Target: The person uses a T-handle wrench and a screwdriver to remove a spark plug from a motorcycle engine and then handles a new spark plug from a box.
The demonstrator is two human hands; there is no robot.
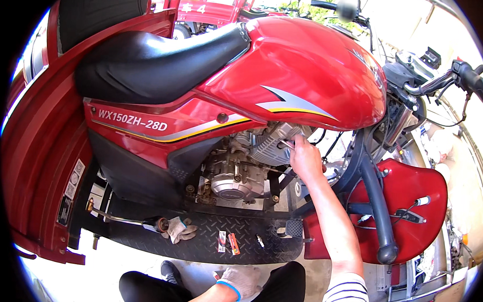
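My bare right hand point(306, 157) is closed round a thin metal tool point(288, 144), its end at the finned engine cylinder point(271, 146) under the fuel tank. The tool's tip and the spot it meets are hidden by the fingers. In a grey-white glove with a blue cuff, my left hand point(240, 281) is low by my knee, fingers curled; a small reddish end shows beside it, too small to name. On the black tread-plate footboard point(206, 251) lie a spark plug point(260, 240), a pale narrow box point(222, 242), an orange-red box point(233, 244) and a loose work glove point(180, 230).
The red three-wheeled motorcycle's fuel tank point(308, 68) and black seat point(159, 63) overhang the engine. A brake pedal point(289, 228) stands at the footboard's right end. A dark curved bar point(378, 209) and red front fender point(421, 194) lie right of my forearm. The cargo bed point(39, 160) rises at left.
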